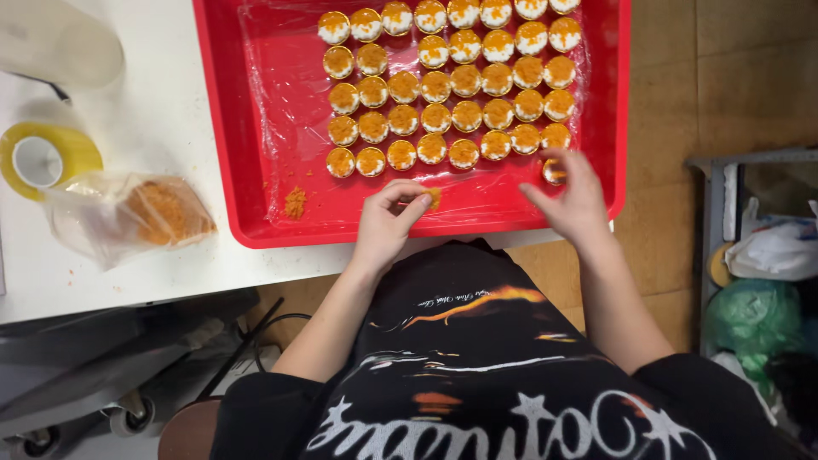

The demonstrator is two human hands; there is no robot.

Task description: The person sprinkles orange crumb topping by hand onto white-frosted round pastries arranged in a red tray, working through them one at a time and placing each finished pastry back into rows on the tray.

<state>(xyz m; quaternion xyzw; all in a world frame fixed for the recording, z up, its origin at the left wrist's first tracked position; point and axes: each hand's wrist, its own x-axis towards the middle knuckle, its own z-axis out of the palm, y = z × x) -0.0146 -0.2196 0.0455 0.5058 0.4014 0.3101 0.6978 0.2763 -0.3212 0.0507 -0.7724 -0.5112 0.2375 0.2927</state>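
A red tray [230,128] lined with clear film holds several rows of small round pastries [436,117] topped with orange crumbs; some in the far rows show white cream. My left hand [388,223] pinches a small round orange-topped piece [433,198] over the tray's near edge. My right hand [573,200] has its fingers on a pastry [554,172] at the right end of the near row. A small heap of orange crumbs [295,203] lies loose on the film at the tray's near left.
On the white table [153,264], left of the tray, lie a clear bag of orange crumbs [136,215] and a yellow tape roll [44,156]. A crate with plastic bags [763,281] stands on the floor at right.
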